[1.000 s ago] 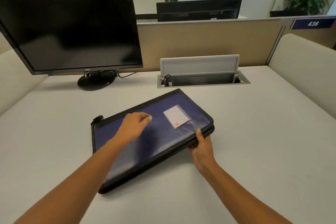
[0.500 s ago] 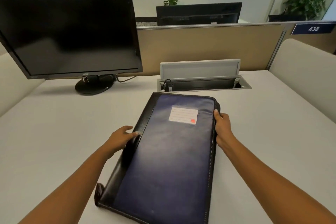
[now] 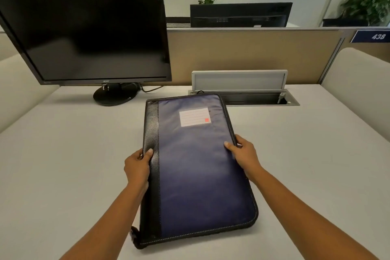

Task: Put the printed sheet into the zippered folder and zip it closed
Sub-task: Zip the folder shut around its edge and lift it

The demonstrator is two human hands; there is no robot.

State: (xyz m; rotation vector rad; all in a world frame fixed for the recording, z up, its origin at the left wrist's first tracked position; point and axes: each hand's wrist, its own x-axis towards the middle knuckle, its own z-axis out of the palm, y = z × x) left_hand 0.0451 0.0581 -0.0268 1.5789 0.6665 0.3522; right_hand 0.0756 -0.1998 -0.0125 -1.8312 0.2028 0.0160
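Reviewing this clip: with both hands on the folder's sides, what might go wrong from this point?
1. No printed sheet shows anywhere on the desk, and the zippered folder lies with its cover shut, so whether the sheet is inside cannot be checked.
2. The folder's far end sits close to the open cable hatch; pushed forward, it may snag there.

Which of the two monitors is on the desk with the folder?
The big left monitor, on this desk; the other monitor stands behind the partition.
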